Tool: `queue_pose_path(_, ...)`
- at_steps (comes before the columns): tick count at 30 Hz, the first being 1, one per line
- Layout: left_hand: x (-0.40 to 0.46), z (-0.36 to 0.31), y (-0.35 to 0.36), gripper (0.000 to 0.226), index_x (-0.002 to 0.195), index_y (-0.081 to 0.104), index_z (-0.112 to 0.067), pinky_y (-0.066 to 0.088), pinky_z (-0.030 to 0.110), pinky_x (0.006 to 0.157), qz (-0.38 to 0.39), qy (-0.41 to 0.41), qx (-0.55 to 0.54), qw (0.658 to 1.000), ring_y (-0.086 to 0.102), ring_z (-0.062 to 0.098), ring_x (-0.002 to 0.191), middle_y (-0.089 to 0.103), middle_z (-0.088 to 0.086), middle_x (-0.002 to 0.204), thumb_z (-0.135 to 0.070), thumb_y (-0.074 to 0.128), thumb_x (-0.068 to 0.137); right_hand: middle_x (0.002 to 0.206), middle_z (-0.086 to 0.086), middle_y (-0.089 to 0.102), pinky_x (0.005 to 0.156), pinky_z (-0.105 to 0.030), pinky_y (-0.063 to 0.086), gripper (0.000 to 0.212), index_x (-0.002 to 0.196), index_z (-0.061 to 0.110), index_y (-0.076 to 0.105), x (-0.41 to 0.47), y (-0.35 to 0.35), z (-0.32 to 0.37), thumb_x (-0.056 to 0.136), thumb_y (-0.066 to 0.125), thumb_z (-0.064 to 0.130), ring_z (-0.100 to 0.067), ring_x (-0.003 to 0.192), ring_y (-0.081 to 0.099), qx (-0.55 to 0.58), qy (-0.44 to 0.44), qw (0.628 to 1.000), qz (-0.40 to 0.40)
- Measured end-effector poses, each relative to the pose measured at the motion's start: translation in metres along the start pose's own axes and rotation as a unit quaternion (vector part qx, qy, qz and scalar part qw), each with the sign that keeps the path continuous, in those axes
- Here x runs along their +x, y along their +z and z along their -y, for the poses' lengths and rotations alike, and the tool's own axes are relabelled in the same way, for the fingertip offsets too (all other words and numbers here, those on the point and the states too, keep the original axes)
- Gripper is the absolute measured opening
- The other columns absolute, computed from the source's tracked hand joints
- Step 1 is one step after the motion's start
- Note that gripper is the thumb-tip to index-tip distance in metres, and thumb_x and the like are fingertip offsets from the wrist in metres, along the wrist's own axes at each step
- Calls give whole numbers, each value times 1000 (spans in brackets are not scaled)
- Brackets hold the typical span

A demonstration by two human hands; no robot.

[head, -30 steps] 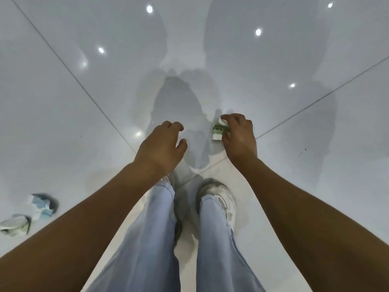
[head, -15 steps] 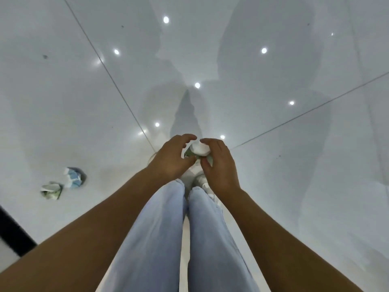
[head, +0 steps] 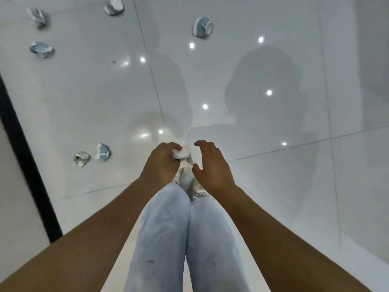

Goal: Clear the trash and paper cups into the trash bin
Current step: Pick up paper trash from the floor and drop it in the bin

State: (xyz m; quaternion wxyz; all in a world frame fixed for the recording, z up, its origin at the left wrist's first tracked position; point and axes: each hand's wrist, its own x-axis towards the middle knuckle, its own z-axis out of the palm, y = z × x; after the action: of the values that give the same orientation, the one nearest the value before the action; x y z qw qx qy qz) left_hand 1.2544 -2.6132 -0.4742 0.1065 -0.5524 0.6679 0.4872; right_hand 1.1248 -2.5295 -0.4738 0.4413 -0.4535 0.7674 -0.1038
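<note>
Left hand (head: 161, 163) grips a crushed paper cup (head: 180, 153); right hand (head: 212, 168) hovers, fingers loosely spread

Left hand (head: 161, 163) grips crumpled cup (head: 180, 153); right hand (head: 212, 167) just beside, fingers loosely curved, holding nothing. More crushed cups (head: 103, 152) scattered on white tiled floor (head: 273, 186).

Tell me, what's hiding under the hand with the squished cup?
Under the left hand gripping the crushed paper cup you can see a white sneaker on the shiny floor tiles. The hand hides most of the cup and part of the shoe.
</note>
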Motion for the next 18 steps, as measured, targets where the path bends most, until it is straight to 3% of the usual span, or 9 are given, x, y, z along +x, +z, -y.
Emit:
queue_pose_path(4,-43,22,-35,32,117,60,-12,39,26,88,-35,-63,6,997,55,26,104,58,10,117,-4,57,86,134,-4,46,89,-34,47,51,139,18,39,-11,-1,47,91,57,17,-22,117,46,-89,-37,994,44)
queue_pose_path(11,-118,90,-81,33,119,59,-11,40,25,85,-79,-133,-49,987,56,26,104,57,11,119,-7,60,86,135,-7,47,87,-35,48,50,139,16,38,-35,41,124,92,54,19,-26,112,49,-216,-128,964,85)
queue_pose_path(16,-156,159,-110,31,117,59,-11,37,12,70,-83,-148,-86,982,54,15,85,57,9,117,-8,62,86,133,-9,48,89,-34,42,53,141,15,36,-46,101,171,90,51,13,-28,112,48,-288,-145,941,98)
queue_pose_path(18,-166,191,-125,31,116,59,-12,36,12,72,-82,-144,-94,982,51,12,84,57,8,116,-8,62,86,133,-9,47,90,-34,42,52,140,15,36,-47,128,193,90,51,13,-28,114,47,-292,-132,942,99)
